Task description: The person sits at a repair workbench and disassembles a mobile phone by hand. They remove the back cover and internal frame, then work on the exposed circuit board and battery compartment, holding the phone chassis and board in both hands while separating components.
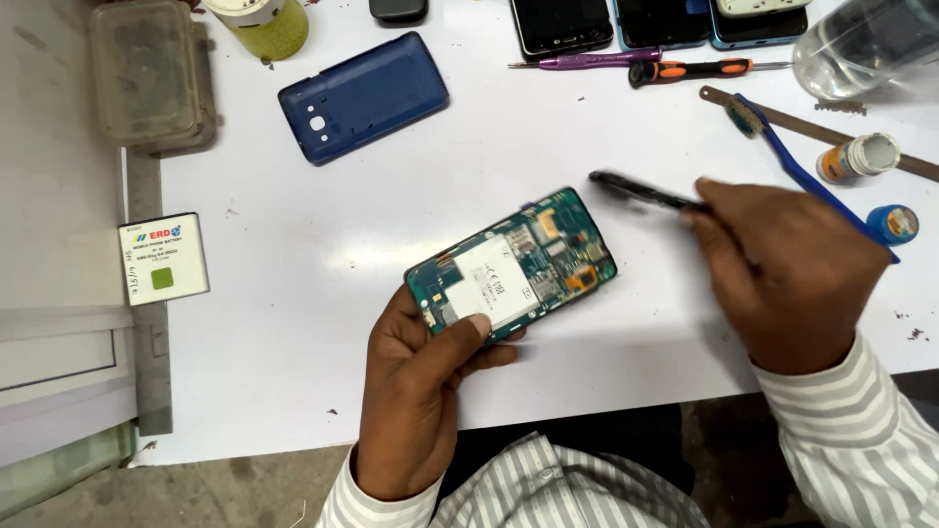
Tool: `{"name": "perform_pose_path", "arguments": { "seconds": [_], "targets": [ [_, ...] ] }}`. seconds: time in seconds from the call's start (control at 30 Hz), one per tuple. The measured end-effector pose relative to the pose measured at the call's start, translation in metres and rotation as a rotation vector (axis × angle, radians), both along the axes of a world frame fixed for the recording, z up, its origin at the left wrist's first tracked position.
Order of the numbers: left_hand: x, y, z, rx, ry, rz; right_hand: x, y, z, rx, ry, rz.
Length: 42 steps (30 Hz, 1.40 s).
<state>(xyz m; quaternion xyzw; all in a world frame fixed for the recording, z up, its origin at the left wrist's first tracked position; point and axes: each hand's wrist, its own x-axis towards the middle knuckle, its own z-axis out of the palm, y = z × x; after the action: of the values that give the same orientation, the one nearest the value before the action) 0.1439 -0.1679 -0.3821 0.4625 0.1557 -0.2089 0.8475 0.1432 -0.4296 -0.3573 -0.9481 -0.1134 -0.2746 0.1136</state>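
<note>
An opened mobile phone (512,265), its back cover off and its green circuit board laid bare, is held face down just above the white counter (293,293) in the left hand (416,386), whose grip is closed around the phone's lower end, the thumb pressed on the pale rectangular label at the middle of the board. A slim black tool (646,193), blurred and hard to identify but seemingly tweezers or a pry stick, is pinched in the closed grip of the right hand (782,279), its tip hovering just beside the phone's upper right corner without touching it. The work is judged to be in the disassembly stage, the board exposed but not yet lifted; the next move would seem to call for the tool's tip to be brought down accurately onto a small part or seam near the top edge while the phone is kept steady. The board is seen crowded with metal shields, small gold contacts and a dark frame around its edge. The removed blue back cover (364,98) is seen lying well apart on the counter, a white battery (163,258) at the far left edge, and screwdrivers (685,68) and a blue toothbrush (802,171) beyond.
</note>
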Motion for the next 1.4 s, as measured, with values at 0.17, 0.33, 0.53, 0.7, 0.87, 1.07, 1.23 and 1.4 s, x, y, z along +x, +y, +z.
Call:
{"name": "perform_pose_path", "arguments": {
  "seconds": [0.17,0.33,0.53,0.7,0.87,1.07,1.23,1.4],
  "targets": [
    [-0.001,-0.001,0.002,0.019,-0.028,0.056,-0.007,0.011,-0.002,-0.047,0.039,0.038],
    [-0.003,0.001,0.001,-0.020,-0.052,0.086,-0.012,0.010,-0.008,-0.075,0.126,0.016],
    [-0.003,0.003,-0.007,-0.101,0.003,0.132,-0.017,0.002,-0.016,-0.020,0.252,0.016],
    [-0.006,0.004,-0.012,-0.088,-0.030,0.109,-0.014,-0.004,-0.020,0.064,0.338,0.029],
    [-0.008,0.003,-0.010,-0.066,-0.064,0.056,-0.010,-0.009,-0.018,0.102,0.405,0.039],
    [-0.008,0.002,-0.005,-0.039,-0.075,0.008,-0.005,-0.012,-0.014,0.067,0.457,0.050],
    [-0.009,0.001,-0.004,-0.028,-0.084,0.004,-0.004,-0.014,-0.017,0.159,0.554,-0.019],
    [-0.007,0.001,0.001,-0.022,-0.077,-0.009,-0.010,-0.021,-0.018,0.639,0.597,-0.017]
  ]
}}
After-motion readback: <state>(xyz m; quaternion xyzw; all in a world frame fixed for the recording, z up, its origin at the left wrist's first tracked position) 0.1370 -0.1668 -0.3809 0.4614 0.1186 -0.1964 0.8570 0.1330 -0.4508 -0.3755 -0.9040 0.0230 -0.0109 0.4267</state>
